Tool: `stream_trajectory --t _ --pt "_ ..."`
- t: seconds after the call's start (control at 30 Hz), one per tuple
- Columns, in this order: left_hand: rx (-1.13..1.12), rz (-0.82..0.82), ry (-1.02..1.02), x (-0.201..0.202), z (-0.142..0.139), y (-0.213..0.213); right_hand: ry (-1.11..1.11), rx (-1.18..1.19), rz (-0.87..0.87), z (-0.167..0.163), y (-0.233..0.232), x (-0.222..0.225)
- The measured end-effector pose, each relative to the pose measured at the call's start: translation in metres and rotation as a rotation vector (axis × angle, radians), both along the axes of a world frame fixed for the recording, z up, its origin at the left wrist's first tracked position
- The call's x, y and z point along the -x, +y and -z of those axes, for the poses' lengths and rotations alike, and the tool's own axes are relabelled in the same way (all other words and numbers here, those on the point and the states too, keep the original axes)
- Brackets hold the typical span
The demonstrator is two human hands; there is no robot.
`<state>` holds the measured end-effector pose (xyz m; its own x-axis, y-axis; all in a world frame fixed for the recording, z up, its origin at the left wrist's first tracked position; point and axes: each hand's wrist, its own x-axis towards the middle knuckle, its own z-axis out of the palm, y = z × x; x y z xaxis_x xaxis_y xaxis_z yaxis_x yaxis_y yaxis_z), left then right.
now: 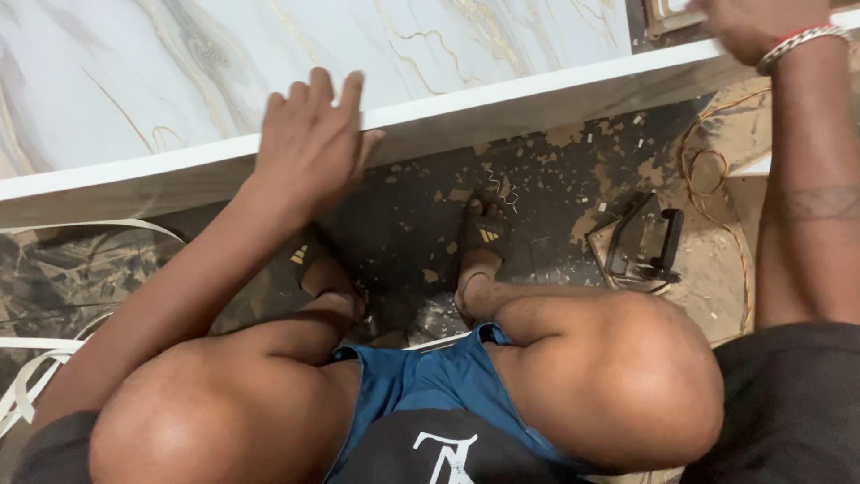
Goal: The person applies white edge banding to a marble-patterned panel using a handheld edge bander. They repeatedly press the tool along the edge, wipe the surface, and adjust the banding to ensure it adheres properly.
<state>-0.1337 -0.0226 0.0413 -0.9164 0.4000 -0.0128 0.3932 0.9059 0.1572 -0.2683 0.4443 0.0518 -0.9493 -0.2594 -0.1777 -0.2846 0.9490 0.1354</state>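
The person's left hand (309, 143) lies flat, palm down, on the near edge of a large white marble-patterned laminated board (269, 63) with grey and gold veins. Its fingers are stretched out and close together, the tips reaching over the top face while the thumb presses the board's pale front edge; it grips nothing, only bears on the panel. The right hand (752, 27) is up at the far right end of the same board, blurred and partly cut off by the frame, so how far it is open cannot be told; a beaded white and red bracelet (800, 42) circles its wrist. The board runs slanting from below the left hand up to the right hand. Below the hands, between the person's bare knees, a dark floor is strewn with wood chips. A black sandal (484, 235) sits beneath the left hand's side, and a black-handled electric tool (640, 246) lies under the right forearm, beside an orange cord (717, 197). White edge-band strips (36, 376) curl left of the left arm.
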Motion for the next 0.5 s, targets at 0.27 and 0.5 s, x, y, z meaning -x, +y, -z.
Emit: stream_trajectory --t 0.27,0.5 --pt "-0.145 0.153 0.025 0.032 0.021 0.069 -0.054 0.310 -0.241 0.030 -0.134 -0.016" --pt "0.003 0.126 -0.005 0.037 0.042 0.098 0.115 1.546 -0.373 0.086 -0.232 -0.049"
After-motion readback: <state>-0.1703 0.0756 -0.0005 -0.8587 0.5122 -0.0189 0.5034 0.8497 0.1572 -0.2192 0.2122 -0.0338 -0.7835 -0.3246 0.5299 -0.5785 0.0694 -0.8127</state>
